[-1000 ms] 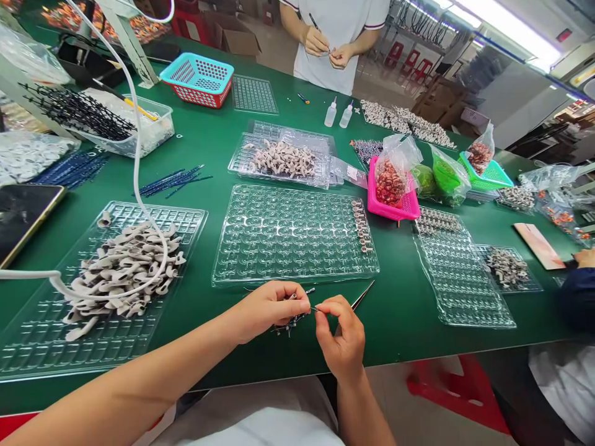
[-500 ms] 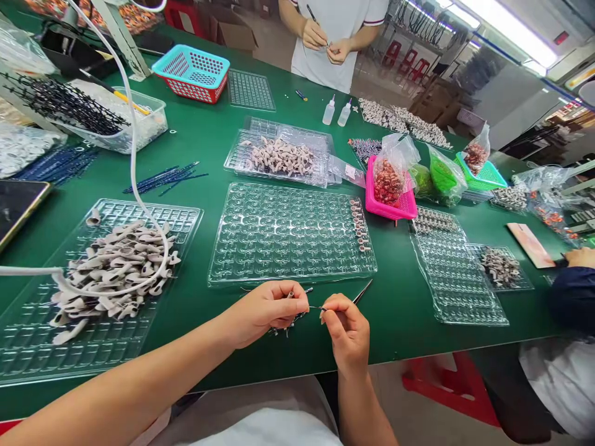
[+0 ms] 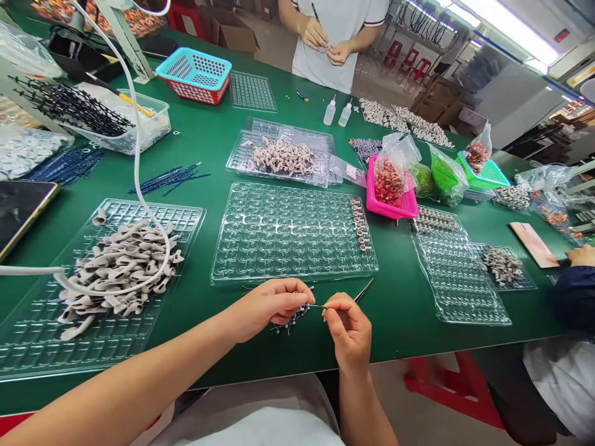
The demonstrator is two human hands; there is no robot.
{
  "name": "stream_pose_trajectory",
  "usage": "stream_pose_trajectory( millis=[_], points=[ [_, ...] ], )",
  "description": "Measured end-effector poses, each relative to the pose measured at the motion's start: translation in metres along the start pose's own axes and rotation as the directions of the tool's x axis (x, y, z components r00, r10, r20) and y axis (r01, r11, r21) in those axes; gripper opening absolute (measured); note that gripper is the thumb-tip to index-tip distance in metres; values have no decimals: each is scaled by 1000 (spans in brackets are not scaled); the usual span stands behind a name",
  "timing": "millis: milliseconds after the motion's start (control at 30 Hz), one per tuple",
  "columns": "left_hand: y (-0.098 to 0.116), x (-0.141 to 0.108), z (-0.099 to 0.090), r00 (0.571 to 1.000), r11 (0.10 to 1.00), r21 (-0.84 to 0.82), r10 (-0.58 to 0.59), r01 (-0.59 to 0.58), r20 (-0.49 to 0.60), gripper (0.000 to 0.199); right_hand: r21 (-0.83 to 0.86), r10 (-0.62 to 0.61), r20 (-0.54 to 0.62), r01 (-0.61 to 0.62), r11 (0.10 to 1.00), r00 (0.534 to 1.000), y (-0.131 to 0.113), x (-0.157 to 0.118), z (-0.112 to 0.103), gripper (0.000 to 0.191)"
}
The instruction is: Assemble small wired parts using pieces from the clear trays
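Over the worktop (image 3: 404, 322), just in front of the clear tray (image 3: 288, 235), left hand (image 3: 276, 305) and right hand (image 3: 349, 334), pinched narrow, hold a thin wire (image 3: 319, 306) between them, best gripped lightly and straight to avoid kinking.

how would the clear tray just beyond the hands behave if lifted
The clear tray is probably light, looking like thin moulded plastic. It may flex, being broad and shallow. Small parts along its right side could spill if tilted.
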State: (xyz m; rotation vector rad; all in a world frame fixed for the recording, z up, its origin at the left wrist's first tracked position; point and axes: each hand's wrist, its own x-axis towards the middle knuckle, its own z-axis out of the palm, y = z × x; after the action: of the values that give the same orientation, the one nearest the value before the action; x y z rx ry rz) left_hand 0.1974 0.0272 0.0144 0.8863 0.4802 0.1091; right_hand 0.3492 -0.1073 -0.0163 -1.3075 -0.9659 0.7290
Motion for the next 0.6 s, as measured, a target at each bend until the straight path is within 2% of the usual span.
stream_pose_trajectory(
  millis=[133, 267, 367, 600],
  points=[
    [-3, -2, 0, 999, 999, 17, 31, -31, -30, 25, -48, -2, -52, 0, 999, 999, 1, -1, 0, 8],
    [-4, -6, 3, 983, 956, 265, 157, -128, -92, 16, -113, 3, -111, -15, 993, 994, 3, -2, 1, 8],
    [-5, -6, 7, 973, 897, 422, 198, -130, -120, 18, -162, -6, -127, -15, 987, 992, 4, -3, 2, 7],
    [-9, 0, 12, 931, 886, 439, 274, -148, -239, 21, -247, -95, -139, 58, 967, 986, 4, -4, 4, 10]
  ],
)
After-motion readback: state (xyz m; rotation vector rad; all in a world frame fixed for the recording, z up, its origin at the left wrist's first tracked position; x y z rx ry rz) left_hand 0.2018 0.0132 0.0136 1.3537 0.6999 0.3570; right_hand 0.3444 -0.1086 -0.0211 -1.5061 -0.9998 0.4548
